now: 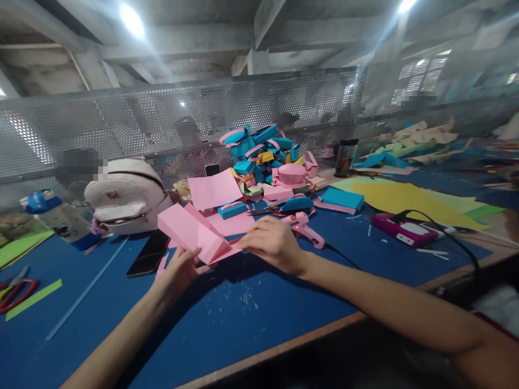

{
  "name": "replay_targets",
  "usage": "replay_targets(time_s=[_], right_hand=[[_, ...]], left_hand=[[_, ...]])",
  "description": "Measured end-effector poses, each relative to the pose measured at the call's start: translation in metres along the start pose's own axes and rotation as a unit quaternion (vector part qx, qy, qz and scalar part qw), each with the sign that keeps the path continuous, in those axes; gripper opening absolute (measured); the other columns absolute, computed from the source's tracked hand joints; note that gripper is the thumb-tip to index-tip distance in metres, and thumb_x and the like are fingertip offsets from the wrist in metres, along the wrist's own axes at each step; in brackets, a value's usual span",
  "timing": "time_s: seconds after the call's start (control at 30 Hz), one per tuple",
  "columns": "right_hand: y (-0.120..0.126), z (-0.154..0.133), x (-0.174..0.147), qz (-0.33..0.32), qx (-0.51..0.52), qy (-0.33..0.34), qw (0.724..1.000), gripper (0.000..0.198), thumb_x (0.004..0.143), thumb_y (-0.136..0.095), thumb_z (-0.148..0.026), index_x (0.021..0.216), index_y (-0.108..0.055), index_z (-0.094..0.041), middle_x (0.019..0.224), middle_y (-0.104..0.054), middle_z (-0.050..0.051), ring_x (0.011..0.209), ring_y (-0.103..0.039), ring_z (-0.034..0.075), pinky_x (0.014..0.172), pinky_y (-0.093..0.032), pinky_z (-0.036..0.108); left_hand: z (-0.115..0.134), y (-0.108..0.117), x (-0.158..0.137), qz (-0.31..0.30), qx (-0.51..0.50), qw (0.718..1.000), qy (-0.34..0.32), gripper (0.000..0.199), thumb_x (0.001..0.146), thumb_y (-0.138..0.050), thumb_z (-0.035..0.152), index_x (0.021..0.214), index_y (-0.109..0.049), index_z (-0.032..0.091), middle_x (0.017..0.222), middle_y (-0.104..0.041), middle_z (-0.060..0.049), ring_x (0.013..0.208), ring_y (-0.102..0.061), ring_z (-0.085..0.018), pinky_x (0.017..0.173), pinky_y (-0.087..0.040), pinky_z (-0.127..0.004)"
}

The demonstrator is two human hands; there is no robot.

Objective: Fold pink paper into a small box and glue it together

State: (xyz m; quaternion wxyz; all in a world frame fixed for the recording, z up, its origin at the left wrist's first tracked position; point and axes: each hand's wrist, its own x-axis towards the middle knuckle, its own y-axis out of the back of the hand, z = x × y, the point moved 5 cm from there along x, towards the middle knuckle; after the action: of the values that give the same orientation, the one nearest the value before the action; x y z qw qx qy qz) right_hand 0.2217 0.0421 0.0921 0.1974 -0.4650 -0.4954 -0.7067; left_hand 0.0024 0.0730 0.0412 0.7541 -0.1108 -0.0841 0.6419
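A folded pink paper box (pixel 190 229) is held above the blue table, tilted, with a flap sticking out at its right end. My left hand (pixel 180 270) grips it from below, thumb on its near side. The fingers of my right hand (pixel 273 243) are pinched on the flap at the right end; their tips are partly hidden. Just behind my right hand lies a pink glue gun (pixel 306 229) with a dark cord. Beneath and behind the box are a pink paper sheet (pixel 214 189) and a small blue paper box (pixel 232 210).
A pile of blue, pink and yellow paper pieces (pixel 263 154) stands at the back. To the left are a white backpack (pixel 125 194), a bottle (pixel 60 219), a black phone (pixel 148 254) and red-handled scissors (pixel 18 294). A purple device (pixel 405 229) and yellow sheets (pixel 409 200) lie at right.
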Motion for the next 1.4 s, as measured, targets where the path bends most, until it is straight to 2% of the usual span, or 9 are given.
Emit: replay_targets(time_s=[0.33, 0.47, 0.57, 0.7, 0.8, 0.9, 1.0, 1.13, 1.4], right_hand=[[0.007, 0.005, 0.002, -0.030, 0.007, -0.042, 0.999, 0.015, 0.095, -0.056, -0.021, 0.095, -0.071, -0.020, 0.094, -0.076, 0.003, 0.089, -0.069, 0.016, 0.078, -0.047, 0.031], [0.038, -0.007, -0.003, -0.045, 0.003, -0.069, 0.997, 0.016, 0.093, -0.059, -0.022, 0.106, -0.067, -0.020, 0.106, -0.073, 0.005, 0.104, -0.064, 0.020, 0.089, -0.046, 0.036], [0.081, -0.001, -0.028, 0.037, -0.007, -0.176, 0.984, 0.018, 0.092, -0.058, -0.030, 0.077, -0.063, -0.022, 0.084, -0.072, 0.004, 0.089, -0.066, 0.022, 0.084, -0.046, 0.037], [0.122, 0.039, -0.086, 0.088, -0.038, -0.407, 0.908, 0.032, 0.096, -0.044, -0.042, 0.073, -0.054, -0.023, 0.078, -0.063, 0.005, 0.077, -0.061, 0.023, 0.076, -0.046, 0.037], [0.114, 0.073, -0.118, -0.007, 0.037, -0.502, 0.864, 0.030, 0.089, -0.052, -0.052, 0.093, -0.057, -0.022, 0.096, -0.065, 0.008, 0.089, -0.063, 0.025, 0.075, -0.050, 0.036], [0.086, 0.092, -0.127, -0.153, 0.113, -0.513, 0.837, 0.045, 0.084, -0.060, -0.051, 0.116, -0.058, -0.021, 0.114, -0.065, 0.011, 0.088, -0.066, 0.025, 0.075, -0.051, 0.036], [0.059, 0.100, -0.120, -0.229, 0.142, -0.494, 0.826, 0.046, 0.081, -0.063, -0.051, 0.111, -0.063, -0.017, 0.099, -0.069, 0.010, 0.073, -0.066, 0.023, 0.067, -0.049, 0.034], [0.040, 0.105, -0.112, -0.243, 0.191, -0.515, 0.800, 0.042, 0.077, -0.066, -0.055, 0.086, -0.066, -0.014, 0.060, -0.057, 0.001, 0.050, -0.053, 0.015, 0.048, -0.037, 0.026], [0.056, 0.059, -0.088, -0.147, 0.283, -0.541, 0.778, 0.052, 0.083, -0.057, -0.062, 0.097, -0.068, -0.014, 0.057, -0.037, -0.005, 0.047, -0.035, 0.009, 0.041, -0.025, 0.021]], left_hand=[[-0.003, 0.003, 0.004, -0.002, -0.003, 0.999, -0.046, 0.065, 0.074, -0.071, 0.033, 0.132, -0.043, 0.029, 0.126, -0.062, -0.006, 0.124, -0.053, -0.031, 0.095, -0.053, -0.043], [-0.001, 0.010, 0.002, 0.028, 0.050, 0.996, -0.063, 0.057, 0.071, -0.076, 0.038, 0.121, -0.050, 0.023, 0.118, -0.064, -0.008, 0.121, -0.055, -0.033, 0.102, -0.048, -0.047], [0.001, 0.014, 0.000, 0.048, 0.093, 0.993, -0.062, 0.057, 0.065, -0.081, 0.037, 0.112, -0.053, 0.022, 0.112, -0.066, -0.009, 0.117, -0.057, -0.034, 0.106, -0.042, -0.051], [0.003, 0.013, -0.002, 0.048, 0.107, 0.990, -0.072, 0.064, 0.061, -0.084, 0.035, 0.116, -0.053, 0.021, 0.119, -0.064, -0.013, 0.119, -0.056, -0.036, 0.105, -0.042, -0.050], [0.004, 0.010, -0.002, 0.050, 0.110, 0.990, -0.078, 0.061, 0.065, -0.083, 0.031, 0.117, -0.053, 0.022, 0.121, -0.063, -0.013, 0.119, -0.057, -0.035, 0.101, -0.045, -0.046], [0.005, 0.011, -0.002, 0.057, 0.122, 0.986, -0.094, 0.061, 0.066, -0.082, 0.027, 0.119, -0.053, 0.024, 0.120, -0.064, -0.011, 0.121, -0.055, -0.034, 0.103, -0.044, -0.046], [0.005, 0.016, -0.002, 0.059, 0.148, 0.982, -0.101, 0.067, 0.066, -0.082, 0.028, 0.124, -0.050, 0.026, 0.119, -0.063, -0.010, 0.125, -0.051, -0.034, 0.107, -0.041, -0.048], [0.004, 0.020, -0.002, 0.078, 0.166, 0.977, -0.107, 0.071, 0.067, -0.081, 0.034, 0.128, -0.046, 0.025, 0.119, -0.062, -0.010, 0.130, -0.047, -0.034, 0.111, -0.036, -0.046], [0.001, 0.013, -0.004, 0.106, 0.166, 0.976, -0.095, 0.065, 0.069, -0.079, 0.035, 0.124, -0.046, 0.029, 0.124, -0.060, -0.008, 0.126, -0.050, -0.033, 0.108, -0.041, -0.047]])
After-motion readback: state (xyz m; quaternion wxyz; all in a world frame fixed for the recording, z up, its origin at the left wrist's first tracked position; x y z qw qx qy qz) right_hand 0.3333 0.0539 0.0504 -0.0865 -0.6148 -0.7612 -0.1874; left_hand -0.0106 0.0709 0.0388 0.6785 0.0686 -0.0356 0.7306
